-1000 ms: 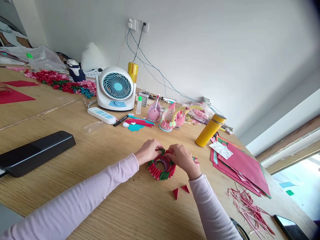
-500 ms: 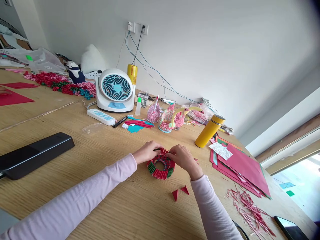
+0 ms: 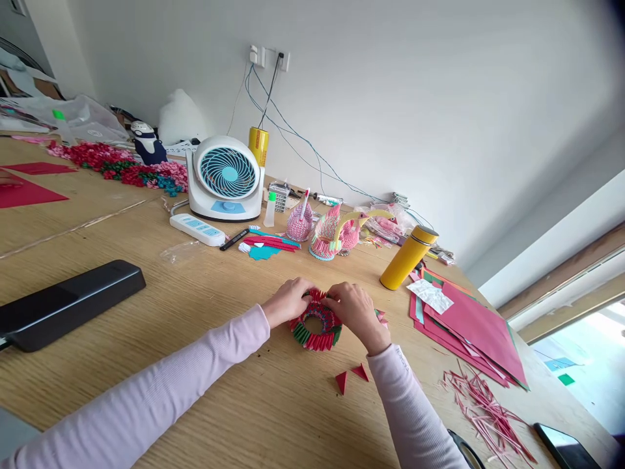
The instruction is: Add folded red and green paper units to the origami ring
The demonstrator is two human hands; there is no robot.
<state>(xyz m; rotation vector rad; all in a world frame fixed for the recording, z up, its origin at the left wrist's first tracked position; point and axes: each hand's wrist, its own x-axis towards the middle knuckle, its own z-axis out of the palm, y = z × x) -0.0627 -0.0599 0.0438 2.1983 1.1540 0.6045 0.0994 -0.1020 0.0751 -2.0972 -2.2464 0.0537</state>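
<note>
A ring of folded paper pieces (image 3: 318, 341), red with green patches and an open middle, rests on the wooden table (image 3: 219, 391). My left hand (image 3: 289, 301) is closed on its far left rim. On the far right rim, the fingers of my right hand (image 3: 359, 314) pinch the paper; whether a separate piece is between them is hidden. Two loose red paper triangles (image 3: 341, 382) lie nearer to me, below the ring. More folded pieces (image 3: 381, 318) show partly behind my right wrist.
Red paper sheets (image 3: 481, 326) and shredded strips (image 3: 483, 410) lie right, near a phone (image 3: 569, 446). A yellow flask (image 3: 409, 258), folded-paper swans (image 3: 326, 236), a fan (image 3: 227, 176) and a power strip (image 3: 198, 229) stand beyond. At left lies a long black device (image 3: 68, 303).
The ring has turned slightly, its green patches shifting toward the right. My right hand has moved a little left, uncovering more of the folded pieces behind the wrist. Both hands stay on the ring.
</note>
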